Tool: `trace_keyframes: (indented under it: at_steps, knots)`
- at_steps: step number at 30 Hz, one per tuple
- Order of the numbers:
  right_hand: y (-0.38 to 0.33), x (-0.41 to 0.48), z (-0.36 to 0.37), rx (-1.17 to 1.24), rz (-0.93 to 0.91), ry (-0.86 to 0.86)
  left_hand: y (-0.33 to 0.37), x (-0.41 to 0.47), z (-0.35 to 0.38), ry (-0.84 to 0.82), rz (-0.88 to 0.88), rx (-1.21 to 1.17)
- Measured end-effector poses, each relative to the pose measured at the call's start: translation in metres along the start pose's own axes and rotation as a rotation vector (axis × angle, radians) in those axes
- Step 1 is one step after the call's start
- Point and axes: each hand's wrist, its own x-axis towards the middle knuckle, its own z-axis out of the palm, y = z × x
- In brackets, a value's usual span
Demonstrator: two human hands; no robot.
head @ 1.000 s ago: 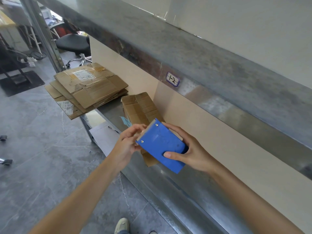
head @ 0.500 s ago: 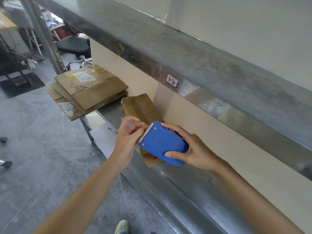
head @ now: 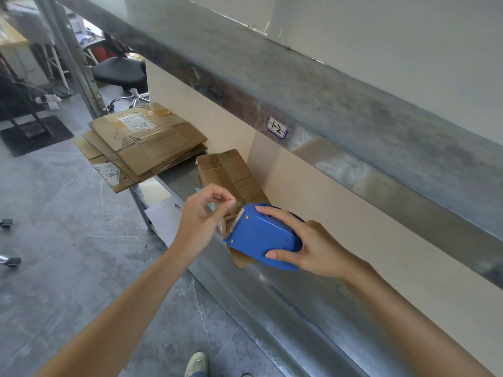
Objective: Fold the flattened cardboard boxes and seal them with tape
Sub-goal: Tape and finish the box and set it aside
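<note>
Right hand (head: 313,248) grips the blue dispenser (head: 261,238), thumb on the lower edge and fingers curled over the top. The dispenser is just right of frame centre, with the toothed blade pointing to 10 o'clock. No brand is readable on it.

Left hand (head: 201,219) is at 9 o'clock of the dispenser with fingers curled. Thumb and forefinger pinch the tape (head: 224,227) end right at the blade. A short brownish-clear length is out.

A flattened box (head: 231,175) lies on the metal shelf (head: 285,308) at 12 o'clock of the hands, against the beige back panel. Its near corner shows under the dispenser; cannot tell if they touch.

A stack (head: 144,142) of flattened boxes sits at 10 o'clock of that box, overhanging the shelf end.
- The top one carries a white shipping label (head: 134,122), print too small to read.
- A lower one has a second printed label (head: 110,172), also unreadable.

A tag (head: 277,127) on the beam at 1 o'clock of the box is handwritten "1-2" with a blue border.

White sheet (head: 163,216) at 9 o'clock of the left hand. Black chair (head: 119,72) at frame 11 o'clock. Shoe (head: 196,364) at frame 6 o'clock, on grey floor.
</note>
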Motion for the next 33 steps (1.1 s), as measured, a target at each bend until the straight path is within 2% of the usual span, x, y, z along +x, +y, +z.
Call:
trace_keyframes:
  at_steps: [5,9,14,22,29,33]
  knots:
    - [0.017,-0.014,-0.018,-0.254,0.027,0.001,-0.010,-0.003,-0.032,0.186,-0.145,-0.278]
    - [0.030,-0.025,-0.029,-0.316,0.056,-0.004,-0.014,-0.008,-0.044,0.140,-0.134,-0.255]
    - [0.039,-0.026,-0.036,-0.358,0.110,-0.007,-0.031,-0.034,-0.028,0.130,-0.261,-0.329]
    - [0.044,-0.022,-0.030,-0.377,0.185,0.017,-0.061,-0.036,-0.013,0.175,-0.315,-0.196]
    - [0.040,-0.022,-0.030,-0.431,0.212,0.050,-0.073,-0.030,-0.011,0.129,-0.244,-0.060]
    - [0.037,-0.022,-0.032,-0.444,0.230,0.053,-0.078,-0.025,-0.013,0.110,-0.211,-0.070]
